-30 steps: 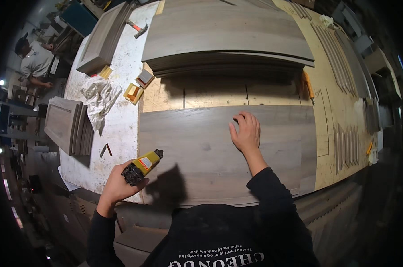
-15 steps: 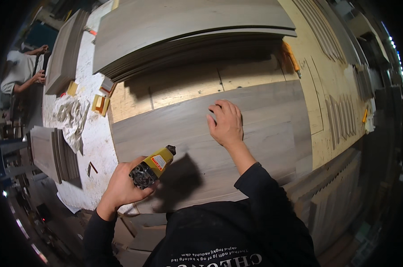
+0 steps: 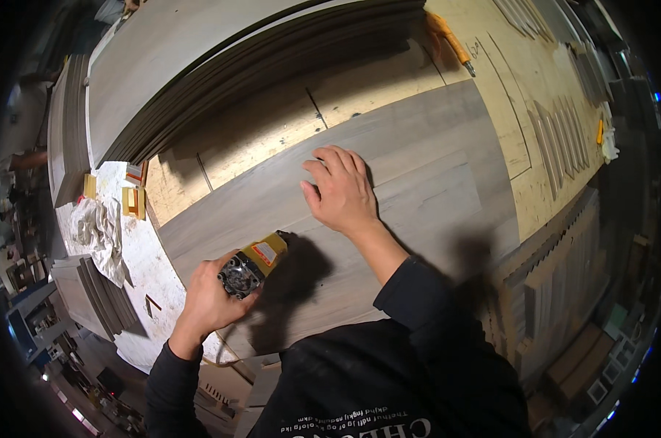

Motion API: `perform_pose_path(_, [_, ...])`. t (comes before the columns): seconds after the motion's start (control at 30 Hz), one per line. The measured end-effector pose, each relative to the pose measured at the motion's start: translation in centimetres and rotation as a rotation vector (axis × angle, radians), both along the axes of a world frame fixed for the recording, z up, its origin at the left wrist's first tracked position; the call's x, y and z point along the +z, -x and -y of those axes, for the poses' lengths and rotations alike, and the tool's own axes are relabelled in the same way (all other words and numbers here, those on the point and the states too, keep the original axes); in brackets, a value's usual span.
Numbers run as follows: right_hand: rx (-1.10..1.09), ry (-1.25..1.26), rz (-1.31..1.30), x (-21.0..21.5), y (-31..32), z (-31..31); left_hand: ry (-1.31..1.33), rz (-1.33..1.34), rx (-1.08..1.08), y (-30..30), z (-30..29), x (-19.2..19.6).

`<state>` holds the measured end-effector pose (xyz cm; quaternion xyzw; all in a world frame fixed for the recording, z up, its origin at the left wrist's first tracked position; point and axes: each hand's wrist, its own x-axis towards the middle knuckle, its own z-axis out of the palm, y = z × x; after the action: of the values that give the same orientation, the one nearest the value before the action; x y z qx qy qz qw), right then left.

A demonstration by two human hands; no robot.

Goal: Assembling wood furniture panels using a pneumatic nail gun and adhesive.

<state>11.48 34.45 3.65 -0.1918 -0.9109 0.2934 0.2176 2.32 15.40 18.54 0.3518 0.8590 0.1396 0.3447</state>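
Note:
A large grey-brown wood-grain board (image 3: 418,193) lies on the bench in front of me. My left hand (image 3: 212,296) is wrapped around a yellow nail gun (image 3: 263,254), whose black screwed cap faces me and whose dark nose points away to the right. The tool is over the board's left part and casts a shadow on it. Over the middle of the board is my right hand (image 3: 341,191), palm down, with its fingers loosely bent and apart. It holds nothing that I can see; whether its fingertips touch the board cannot be made out.
Beyond the board rises a stack of long panels (image 3: 221,55). An orange-handled tool (image 3: 451,42) lies at the stack's right end. To the left are a white cloth (image 3: 97,230) and stacked panels (image 3: 93,296); thin strips (image 3: 560,146) lie on the right.
My view has turned, so the board and panel stack appear more slanted. The right hand's fingers look a little more spread. The nail gun remains in my left hand.

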Motion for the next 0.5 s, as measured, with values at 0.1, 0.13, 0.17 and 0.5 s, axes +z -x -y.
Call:
perform_pose_path(0.1, [0.001, 0.0, 0.014, 0.1, -0.1, 0.0, 0.026, 0.041, 0.013, 0.0, -0.3, -0.1])
perform_pose_path(0.13, [-0.003, -0.001, 0.014, 0.1, -0.1, -0.1, 0.041, 0.074, 0.025, 0.1, -0.3, -0.3])
perform_pose_path(0.17, [0.005, 0.001, 0.017, 0.0, -0.2, -0.1, 0.04, 0.072, 0.021, 0.1, -0.3, -0.4])
perform_pose_path(0.5, [0.0, 0.0, -0.007, 0.1, -0.3, -0.1, 0.013, 0.067, 0.04, -0.2, 0.8, -0.5])
